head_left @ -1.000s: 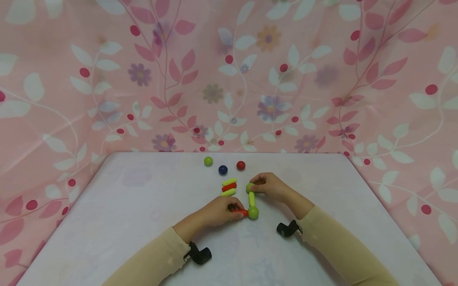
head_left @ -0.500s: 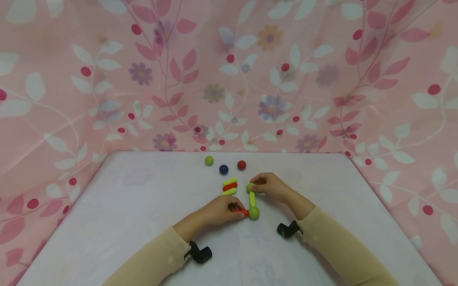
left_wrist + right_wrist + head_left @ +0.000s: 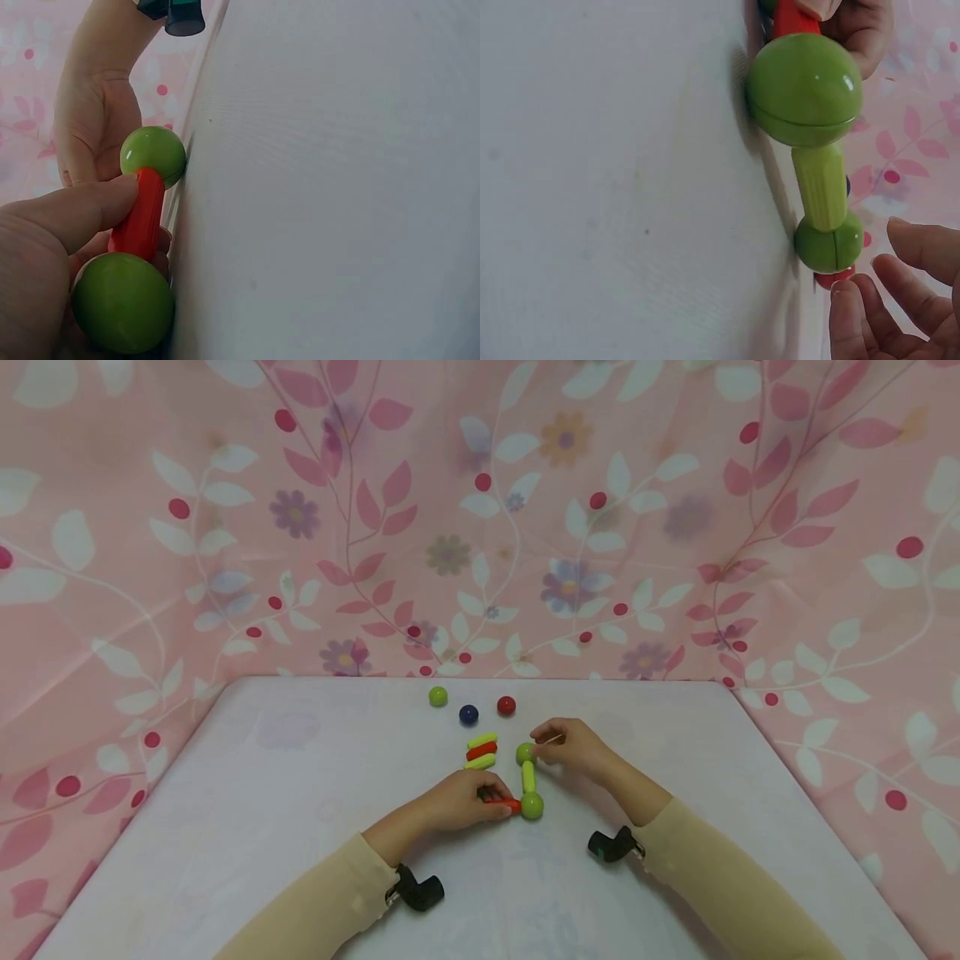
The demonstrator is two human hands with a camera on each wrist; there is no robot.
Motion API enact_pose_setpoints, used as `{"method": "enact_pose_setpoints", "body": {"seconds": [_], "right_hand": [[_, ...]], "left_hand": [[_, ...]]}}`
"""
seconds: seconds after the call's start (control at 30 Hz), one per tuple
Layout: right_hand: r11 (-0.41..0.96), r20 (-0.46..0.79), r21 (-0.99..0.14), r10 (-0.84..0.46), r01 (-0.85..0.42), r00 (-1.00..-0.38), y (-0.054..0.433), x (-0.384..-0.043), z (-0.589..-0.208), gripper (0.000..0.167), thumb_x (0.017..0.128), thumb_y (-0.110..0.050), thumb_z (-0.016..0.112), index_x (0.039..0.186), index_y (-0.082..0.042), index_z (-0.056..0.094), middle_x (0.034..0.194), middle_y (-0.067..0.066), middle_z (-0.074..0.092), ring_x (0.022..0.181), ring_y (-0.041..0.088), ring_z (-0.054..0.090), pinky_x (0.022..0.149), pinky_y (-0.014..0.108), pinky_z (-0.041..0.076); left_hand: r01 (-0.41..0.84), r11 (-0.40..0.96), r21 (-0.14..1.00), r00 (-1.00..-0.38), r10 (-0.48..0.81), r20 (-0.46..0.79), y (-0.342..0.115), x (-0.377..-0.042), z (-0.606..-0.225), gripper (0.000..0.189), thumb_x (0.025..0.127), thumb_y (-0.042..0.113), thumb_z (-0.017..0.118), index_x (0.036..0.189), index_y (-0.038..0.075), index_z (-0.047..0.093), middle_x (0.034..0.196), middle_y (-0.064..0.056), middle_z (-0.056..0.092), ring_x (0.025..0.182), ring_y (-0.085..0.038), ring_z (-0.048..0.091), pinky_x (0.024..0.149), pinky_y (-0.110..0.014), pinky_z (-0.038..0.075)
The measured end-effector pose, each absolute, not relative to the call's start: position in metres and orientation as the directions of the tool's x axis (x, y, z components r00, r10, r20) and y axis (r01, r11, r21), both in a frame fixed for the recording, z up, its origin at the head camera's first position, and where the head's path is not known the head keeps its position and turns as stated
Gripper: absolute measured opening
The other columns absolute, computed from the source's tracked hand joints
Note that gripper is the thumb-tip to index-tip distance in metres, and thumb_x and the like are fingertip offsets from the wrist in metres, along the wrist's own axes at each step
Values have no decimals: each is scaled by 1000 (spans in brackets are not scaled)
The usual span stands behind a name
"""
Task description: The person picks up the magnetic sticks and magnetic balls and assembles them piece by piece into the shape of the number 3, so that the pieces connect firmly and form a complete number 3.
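Observation:
My left hand [image 3: 461, 802] pinches a red rod [image 3: 139, 217] between thumb and fingers. A green ball [image 3: 124, 304] sits at the rod's near end, mostly hidden by the hand in the head view. At its other end is a second green ball [image 3: 532, 806]. From that corner ball a yellow-green rod [image 3: 821, 187] runs away from me to a third green ball [image 3: 526, 754]. My right hand [image 3: 573, 747] is beside this far ball, fingers loosely spread and holding nothing; the right wrist view shows a gap between fingers and ball.
Two yellow-green rods [image 3: 480, 762] and a red rod [image 3: 482, 751] lie side by side left of the joined pieces. Behind them are a green ball [image 3: 438, 697], a dark blue ball [image 3: 468, 715] and a red ball [image 3: 506, 706]. A floral cloth [image 3: 480, 527] hangs behind the white table [image 3: 262, 827].
My right hand has let go of the far green ball and moved slightly right, its fingers spreading. The left hand and the joined pieces stay put.

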State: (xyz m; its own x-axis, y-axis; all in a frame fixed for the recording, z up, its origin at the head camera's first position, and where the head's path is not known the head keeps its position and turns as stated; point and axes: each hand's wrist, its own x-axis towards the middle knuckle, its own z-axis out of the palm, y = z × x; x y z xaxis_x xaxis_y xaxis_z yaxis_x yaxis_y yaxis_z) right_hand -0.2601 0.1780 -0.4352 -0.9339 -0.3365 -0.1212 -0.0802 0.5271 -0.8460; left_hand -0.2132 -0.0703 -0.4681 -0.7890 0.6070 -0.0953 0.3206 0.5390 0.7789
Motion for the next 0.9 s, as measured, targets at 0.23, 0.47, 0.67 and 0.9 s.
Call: {"method": "enact_pose_setpoints", "body": {"seconds": [0.23,0.47,0.67,0.9], "right_hand": [[558,-113,-824,-333,-99,-936,177,-248,-432,19,92,-15,73,109,-7,71,98,1,70,90,19,61,79,31,50],[560,-132,-824,-335,-85,-933,177,-238,-439,16,92,-14,73,105,-6,71,91,2,68,83,17,60,75,30,51],[568,-156,-821,-311,-52,-938,175,-230,-444,15,91,-14,74,102,-5,70,88,2,68,79,15,62,71,29,53],[567,-143,-822,-290,-50,-946,172,-224,-445,17,90,-15,75,101,-3,69,84,2,69,75,14,63,67,29,52]], "left_hand": [[307,538,785,-792,602,-102,-70,-211,-465,12,92,33,74,103,27,73,91,16,65,85,-9,56,76,-27,48],[318,531,786,-790,607,-90,-69,-211,-465,11,92,33,74,102,28,73,91,16,65,85,-8,56,76,-27,47],[315,530,787,-789,607,-94,-70,-211,-465,12,92,33,74,103,27,73,92,16,65,86,-9,56,77,-27,47],[309,525,793,-788,609,-96,-71,-213,-468,12,92,34,74,102,28,73,92,17,66,87,-9,56,78,-27,47]]}}
